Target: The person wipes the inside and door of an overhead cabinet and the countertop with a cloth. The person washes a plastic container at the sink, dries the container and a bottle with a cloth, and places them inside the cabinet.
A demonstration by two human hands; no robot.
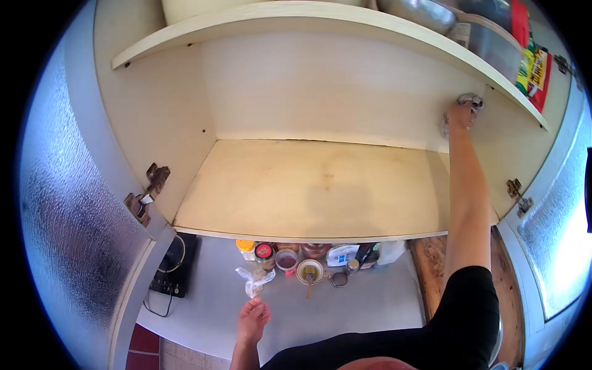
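Observation:
My right hand (pixel 461 116) reaches into the back right corner of the cabinet. It is closed around a crumpled greyish cloth (pixel 472 102), pressed against the wall just under the upper shelf. Low in front, my left hand (pixel 254 317) hovers over the grey counter (pixel 345 308), its fingers loosely bent with nothing visible in them. Just beyond its fingertips lies a knotted clear plastic bag (pixel 254 280). The cabinet's lower shelf (pixel 265 185) is pale yellow, with a few brownish stains near its middle.
The upper shelf (pixel 296 11) carries a metal bowl (pixel 422 13), tubs and bright packets (pixel 538 74). Frosted glass doors (pixel 74 203) stand open on both sides. Jars (pixel 265 254), a bowl with a brush (pixel 309 271) and an induction cooker (pixel 176 265) are on the counter. A wooden board (pixel 431 259) lies right.

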